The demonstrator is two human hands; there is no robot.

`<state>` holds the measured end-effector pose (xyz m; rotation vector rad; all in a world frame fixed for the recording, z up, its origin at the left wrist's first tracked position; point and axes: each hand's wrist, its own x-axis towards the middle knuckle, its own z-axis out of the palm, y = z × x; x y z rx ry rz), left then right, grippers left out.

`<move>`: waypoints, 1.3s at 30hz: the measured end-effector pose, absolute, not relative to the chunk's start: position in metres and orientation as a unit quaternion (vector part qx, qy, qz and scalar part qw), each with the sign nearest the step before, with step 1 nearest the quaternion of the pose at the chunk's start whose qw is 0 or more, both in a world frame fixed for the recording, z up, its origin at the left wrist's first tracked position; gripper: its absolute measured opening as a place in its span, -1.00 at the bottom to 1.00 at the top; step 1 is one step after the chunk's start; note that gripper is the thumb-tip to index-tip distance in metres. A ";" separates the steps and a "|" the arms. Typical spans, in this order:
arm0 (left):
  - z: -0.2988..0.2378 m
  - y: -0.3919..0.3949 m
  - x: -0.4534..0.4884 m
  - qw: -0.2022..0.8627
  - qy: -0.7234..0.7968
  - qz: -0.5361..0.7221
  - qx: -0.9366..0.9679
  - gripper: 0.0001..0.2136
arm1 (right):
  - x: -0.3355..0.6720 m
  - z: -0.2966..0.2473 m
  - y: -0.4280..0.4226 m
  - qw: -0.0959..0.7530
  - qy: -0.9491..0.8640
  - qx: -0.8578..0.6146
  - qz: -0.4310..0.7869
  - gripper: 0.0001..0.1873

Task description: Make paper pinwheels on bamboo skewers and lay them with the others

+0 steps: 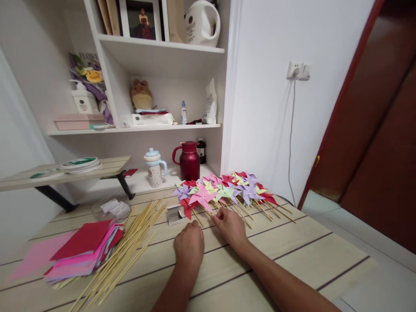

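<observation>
My right hand [231, 223] is closed in a pinch at the lower end of the stick of a pink paper pinwheel [202, 197]. This pinwheel lies at the front of a pile of pinwheels [248, 190] in red, purple, yellow, green and pink, their thin sticks pointing toward me. Just left of it, my left hand [189, 243] rests low over the table with its fingers curled in; whatever they may hold is hidden. A small open grey box [175, 215] sits beyond my left hand.
Loose wooden sticks [130, 247] and stacked coloured paper squares [84, 242] lie on the left of the table [276, 268]. Behind stand a red thermos jug [189, 161], a light-blue-lidded cup [155, 170] and a low stand [112, 164] carrying round white discs [81, 165].
</observation>
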<state>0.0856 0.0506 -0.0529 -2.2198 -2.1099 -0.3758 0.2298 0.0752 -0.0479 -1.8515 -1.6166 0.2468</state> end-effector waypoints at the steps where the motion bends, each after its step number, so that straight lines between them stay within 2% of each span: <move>1: -0.053 0.050 0.085 0.029 -0.682 -0.124 -0.721 -0.74 | 0.228 -0.048 0.075 0.320 -0.619 -0.712 0.091 -0.78; 10: -0.054 0.051 0.082 0.028 -0.667 -0.131 -0.733 -0.75 | 0.219 -0.047 0.077 0.254 -0.631 -0.730 0.064 -0.81; 17: -0.053 0.053 0.081 0.023 -0.663 -0.134 -0.736 -0.76 | 0.220 -0.050 0.080 0.234 -0.637 -0.732 0.058 -0.79; 24: -0.054 0.052 0.081 0.022 -0.661 -0.135 -0.738 -0.75 | 0.220 -0.053 0.081 0.255 -0.640 -0.723 0.049 -0.69; 30: -0.055 0.053 0.080 0.013 -0.660 -0.137 -0.739 -0.77 | 0.225 -0.053 0.076 0.287 -0.634 -0.718 0.033 -0.51; 39: -0.052 0.049 0.073 -0.015 -0.627 -0.152 -0.764 -0.74 | 0.239 -0.046 0.069 0.334 -0.693 -0.638 0.032 -0.52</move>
